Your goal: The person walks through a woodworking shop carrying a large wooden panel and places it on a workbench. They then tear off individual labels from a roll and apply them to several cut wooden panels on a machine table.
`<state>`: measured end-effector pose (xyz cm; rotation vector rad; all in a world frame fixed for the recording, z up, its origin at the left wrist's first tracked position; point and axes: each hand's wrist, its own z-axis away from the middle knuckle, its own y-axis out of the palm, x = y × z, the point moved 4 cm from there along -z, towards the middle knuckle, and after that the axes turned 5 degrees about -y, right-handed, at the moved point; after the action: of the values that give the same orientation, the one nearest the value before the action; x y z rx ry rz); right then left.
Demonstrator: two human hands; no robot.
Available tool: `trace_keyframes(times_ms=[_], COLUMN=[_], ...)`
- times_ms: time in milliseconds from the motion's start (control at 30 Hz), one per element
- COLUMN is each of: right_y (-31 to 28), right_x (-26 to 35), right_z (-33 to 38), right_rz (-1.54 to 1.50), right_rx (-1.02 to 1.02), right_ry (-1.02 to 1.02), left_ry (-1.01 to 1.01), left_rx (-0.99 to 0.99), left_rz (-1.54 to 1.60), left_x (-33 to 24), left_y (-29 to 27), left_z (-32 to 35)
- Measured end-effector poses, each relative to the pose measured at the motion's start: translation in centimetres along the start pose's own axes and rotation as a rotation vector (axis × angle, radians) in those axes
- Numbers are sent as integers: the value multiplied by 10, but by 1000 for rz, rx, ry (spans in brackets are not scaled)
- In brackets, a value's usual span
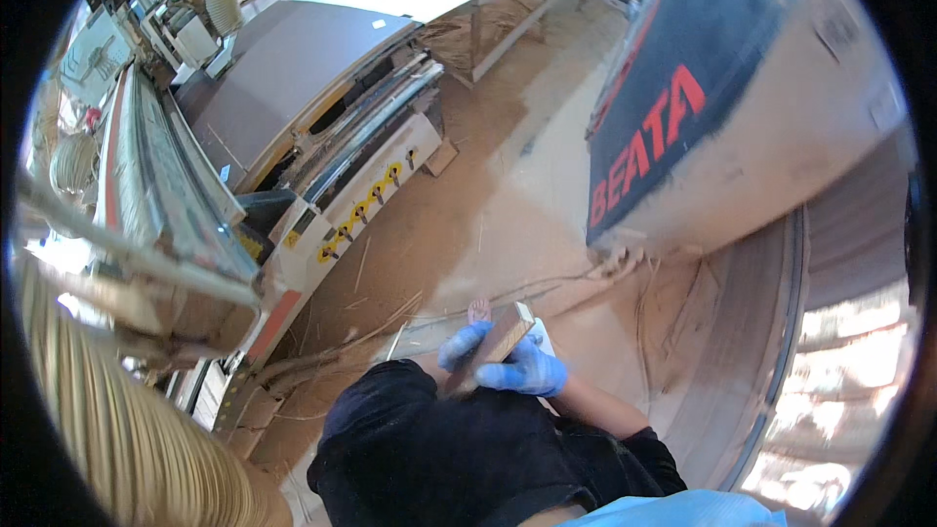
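Close in front of my body I hold a short, narrow wooden strip, brown on its broad face with a paler edge, tilted with its far end up to the right. My left hand, in a blue and white glove, is closed on its left side, with part of the fingers hidden behind the strip. On the other side my right hand, gloved alike, wraps round it with the thumb laid across toward the lower end. The strip's near end goes out of sight against my dark clothing. A small white piece shows just behind my right hand, too covered to name.
On the left stands a long woodworking machine with yellow-marked knobs, a large brown panel on its bed. A ribbed hose fills the lower left. A big dark and grey cabinet stands right. Cables and offcuts lie on the dusty floor.
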<state>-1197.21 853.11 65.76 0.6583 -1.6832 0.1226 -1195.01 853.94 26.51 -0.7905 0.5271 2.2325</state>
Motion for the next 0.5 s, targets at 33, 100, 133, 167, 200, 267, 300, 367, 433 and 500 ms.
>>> trace_keyframes(times_ms=[33, 100, 133, 167, 200, 267, 300, 367, 433, 500], right_y=[-10, -45, -68, -93, -116, -171, -206, -277, -383, -461], right_x=[3, 7, 10, 19, 21, 12, 2, -9, -43, -56], right_z=[-31, -85, -106, -133, -148, -167, -174, -192, -198, -210], right_rz=[-20, -9, 129, 14, -15, -20, 17, 82, 303, 98], right_rx=[23, 65, 132, 132, 110, 21, -47, -107, -218, -496], right_ry=[54, 125, 87, 86, 69, 101, 139, 303, 206, 294], left_ry=[22, 68, 89, 122, 132, 148, 168, 298, 524, 466], left_rx=[-23, -69, -96, -125, -164, -268, -331, -534, -718, -898], left_rz=[-55, -212, -288, -365, -428, -495, -502, -395, -288, -220], left_x=[-18, -73, -104, -143, -174, -237, -269, -323, -380, -414], left_y=[-20, -59, -79, -100, -125, -180, -208, -271, -328, -381], left_z=[-10, -38, -49, -60, -68, -86, -91, -92, -88, -82])
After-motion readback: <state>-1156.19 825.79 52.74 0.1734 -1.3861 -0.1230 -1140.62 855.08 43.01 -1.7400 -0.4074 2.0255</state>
